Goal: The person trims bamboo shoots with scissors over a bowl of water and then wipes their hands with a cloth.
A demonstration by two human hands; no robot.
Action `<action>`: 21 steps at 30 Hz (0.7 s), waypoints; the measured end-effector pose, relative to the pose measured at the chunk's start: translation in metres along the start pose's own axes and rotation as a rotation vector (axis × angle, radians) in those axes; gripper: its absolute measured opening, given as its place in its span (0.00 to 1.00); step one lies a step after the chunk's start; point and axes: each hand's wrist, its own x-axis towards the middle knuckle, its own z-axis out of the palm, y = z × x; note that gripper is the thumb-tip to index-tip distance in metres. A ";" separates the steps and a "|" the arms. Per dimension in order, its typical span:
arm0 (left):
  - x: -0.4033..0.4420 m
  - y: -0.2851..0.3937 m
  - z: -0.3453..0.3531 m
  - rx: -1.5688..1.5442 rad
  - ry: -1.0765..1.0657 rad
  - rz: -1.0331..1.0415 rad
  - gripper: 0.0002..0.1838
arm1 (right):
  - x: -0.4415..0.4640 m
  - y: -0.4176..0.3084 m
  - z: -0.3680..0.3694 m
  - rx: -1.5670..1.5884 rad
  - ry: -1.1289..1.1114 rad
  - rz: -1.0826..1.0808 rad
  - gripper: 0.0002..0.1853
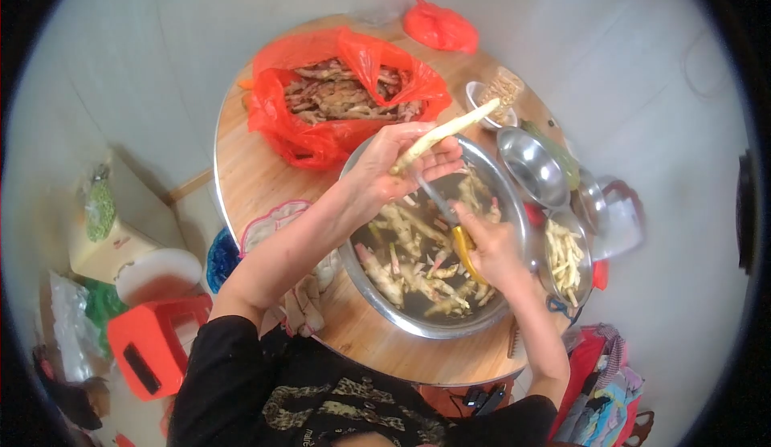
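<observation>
My left hand (401,162) holds a long, pale peeled ginger root (446,135) that slants up to the right over the basin. In my right hand (488,246) is a yellow-handled metal blade (436,198); my fingers hide part of it, and I cannot tell whether it is a knife or scissors. Its tip is close to the lower end of the root by my left fingers. Below both hands, a large metal basin (388,315) holds water and several pieces of ginger (401,234), some with pink shoots.
A red plastic bag (301,138) of unpeeled roots stands behind the basin on the round wooden table (241,154). At right are metal bowls (534,166), one with pale peeled pieces (564,258). Gloves (303,306) lie at left; a red stool (148,346) stands on the floor.
</observation>
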 end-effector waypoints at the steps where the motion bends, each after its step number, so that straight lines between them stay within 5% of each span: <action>1: 0.000 0.000 -0.001 0.000 0.001 0.000 0.11 | -0.001 -0.002 0.004 0.001 0.000 0.000 0.35; 7: 0.003 0.000 -0.006 -0.116 -0.036 0.036 0.10 | -0.014 -0.004 0.024 0.255 0.000 -0.026 0.41; 16: 0.003 0.001 -0.007 -0.213 -0.139 0.079 0.16 | -0.005 -0.008 0.008 0.000 -0.044 -0.041 0.43; 18: 0.004 -0.001 0.007 -0.061 0.123 0.118 0.18 | -0.004 -0.008 0.006 0.119 -0.002 -0.013 0.39; 21: -0.001 -0.002 0.020 0.024 0.109 0.131 0.22 | -0.002 -0.007 0.008 0.161 0.111 -0.025 0.37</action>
